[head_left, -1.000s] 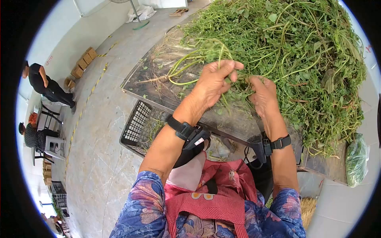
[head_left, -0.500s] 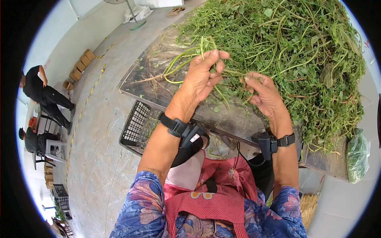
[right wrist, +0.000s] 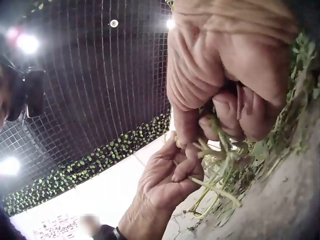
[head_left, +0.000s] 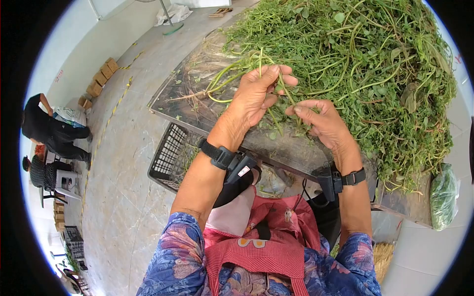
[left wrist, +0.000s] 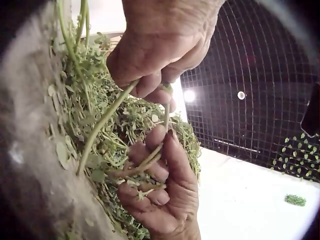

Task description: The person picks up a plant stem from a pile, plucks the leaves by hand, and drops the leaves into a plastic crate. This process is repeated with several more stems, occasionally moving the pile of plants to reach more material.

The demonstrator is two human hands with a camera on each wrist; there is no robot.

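My left hand [head_left: 256,96] holds several long green stems [head_left: 220,83] over the table's near left part. Their pale, root-like ends point left, and one cut-looking stem [left wrist: 106,122] hangs down below the fingers in the left wrist view. Close to it on the right, my right hand [head_left: 323,123] pinches leafy stem pieces between thumb and fingers. A thin stem [left wrist: 167,116] runs between the two hands in the left wrist view. In the right wrist view, small stem ends [right wrist: 215,145] stick out below the right fingers. Behind both hands rises a large heap of leafy greens [head_left: 365,74].
The dark table [head_left: 291,150] carries the heap and loose scraps. A black plastic crate [head_left: 168,155] sits below its left edge. At the right corner lies a clear bag of greens [head_left: 443,197]. Across the floor, one person [head_left: 54,126] stands near cardboard boxes [head_left: 101,78]; another sits.
The right hand came away from the heap's edge with stems, then moved left, nearer the left hand. The left hand shifted slightly up and left, still gripping its stems. The standing person in the background moved.
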